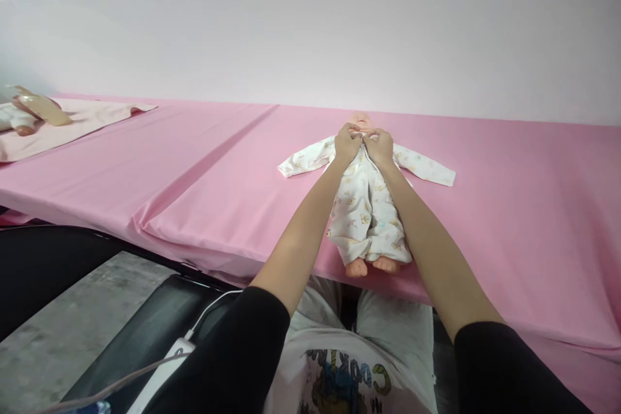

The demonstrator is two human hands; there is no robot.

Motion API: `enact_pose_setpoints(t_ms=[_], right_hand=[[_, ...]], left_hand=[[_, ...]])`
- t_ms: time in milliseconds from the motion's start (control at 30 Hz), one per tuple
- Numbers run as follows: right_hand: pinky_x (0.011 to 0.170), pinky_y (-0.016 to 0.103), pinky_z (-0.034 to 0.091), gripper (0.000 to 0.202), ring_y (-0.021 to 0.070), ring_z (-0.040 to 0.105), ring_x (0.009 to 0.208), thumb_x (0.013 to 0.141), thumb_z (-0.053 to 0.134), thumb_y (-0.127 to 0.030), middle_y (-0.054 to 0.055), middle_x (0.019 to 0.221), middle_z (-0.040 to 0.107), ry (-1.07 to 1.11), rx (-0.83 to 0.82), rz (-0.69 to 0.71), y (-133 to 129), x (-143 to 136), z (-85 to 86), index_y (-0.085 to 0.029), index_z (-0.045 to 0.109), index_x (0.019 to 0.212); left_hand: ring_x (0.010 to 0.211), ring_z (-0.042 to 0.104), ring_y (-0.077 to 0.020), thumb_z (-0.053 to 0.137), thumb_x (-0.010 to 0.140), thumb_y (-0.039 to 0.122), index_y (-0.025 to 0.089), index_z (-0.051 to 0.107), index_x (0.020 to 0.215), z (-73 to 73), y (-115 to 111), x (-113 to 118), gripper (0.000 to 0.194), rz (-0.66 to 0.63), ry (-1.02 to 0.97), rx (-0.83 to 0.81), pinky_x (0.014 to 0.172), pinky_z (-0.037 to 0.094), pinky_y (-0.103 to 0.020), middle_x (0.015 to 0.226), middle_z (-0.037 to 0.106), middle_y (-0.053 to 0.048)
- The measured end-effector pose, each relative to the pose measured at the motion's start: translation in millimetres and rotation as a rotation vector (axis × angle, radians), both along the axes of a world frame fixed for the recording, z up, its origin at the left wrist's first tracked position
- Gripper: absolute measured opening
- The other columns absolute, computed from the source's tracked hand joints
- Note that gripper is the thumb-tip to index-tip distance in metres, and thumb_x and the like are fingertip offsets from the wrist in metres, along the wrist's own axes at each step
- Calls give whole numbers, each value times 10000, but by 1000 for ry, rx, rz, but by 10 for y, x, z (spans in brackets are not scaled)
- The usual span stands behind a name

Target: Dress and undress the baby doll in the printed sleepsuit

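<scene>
A baby doll (pixel 361 119) lies on its back on the pink-covered table, its feet toward me at the front edge. It wears a white patterned baby outfit (pixel 353 210), with both sleeves spread out to the sides. At the collar, just below the doll's head, my left hand (pixel 347 144) pinches the left part of the neckline. Close beside it, my right hand (pixel 380 147) pinches the right part. The fingers of both hands are closed on the fabric. What fastening lies between the fingertips is too small to tell.
Pink cloth (pixel 218 162) with raised folds covers the table. A light pink mat (pixel 101 118) at the far left bears a yellowish bottle (pixel 46 108) and part of another doll (pixel 19 119). A white wall (pixel 310 39) stands behind. A white power strip (pixel 160 375) lies on a black seat (pixel 140 336).
</scene>
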State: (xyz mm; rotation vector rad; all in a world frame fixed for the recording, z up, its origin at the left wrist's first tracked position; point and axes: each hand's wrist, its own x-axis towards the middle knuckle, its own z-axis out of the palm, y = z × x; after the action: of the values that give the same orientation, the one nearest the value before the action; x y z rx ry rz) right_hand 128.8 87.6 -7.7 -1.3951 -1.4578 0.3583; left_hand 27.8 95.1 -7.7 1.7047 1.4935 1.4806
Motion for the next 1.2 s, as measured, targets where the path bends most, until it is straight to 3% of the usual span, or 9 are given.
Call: enact_pose_setpoints(t_ms=[167,400,667,900,1200], right_hand=[[844,321,429,110,197,592,830,717,551,-225,56,866,663,18,24,14,21,9,-15,-154,622,761],[821,322,435,130,196,590,811,737,540,-251,59,867,655,47,-31,4,49,15,-34,-150,613,778],[883,331,418,134,207,595,905,756,534,-234,71,910,670,34,15,-58,-1,11,-9,-156,634,800],[891,314,430,239,207,621,955,797,479,-185,99,988,690,-23,53,-19,4,17,-32,-139,688,902],[865,363,452,290,244,625,925,795,460,-262,98,943,699,-137,-13,-51,-96,-40,35,-153,711,893]], left_hand=[[706,614,-136,534,764,134,211,562,871,-8,-22,1,135,40,0,11,765,454,-253,755,659,19],[803,626,-179,487,803,112,236,544,849,-10,-103,45,144,105,121,79,790,436,-267,785,661,-14],[846,628,-149,488,748,66,226,560,933,-41,-78,22,255,0,170,120,800,451,-249,835,681,1],[926,629,-144,469,729,52,203,582,965,-92,-54,-15,302,-60,111,176,872,441,-254,918,702,-9],[1044,607,-151,502,825,175,208,613,977,-125,-337,-135,191,-78,87,131,953,415,-257,1036,695,-20]])
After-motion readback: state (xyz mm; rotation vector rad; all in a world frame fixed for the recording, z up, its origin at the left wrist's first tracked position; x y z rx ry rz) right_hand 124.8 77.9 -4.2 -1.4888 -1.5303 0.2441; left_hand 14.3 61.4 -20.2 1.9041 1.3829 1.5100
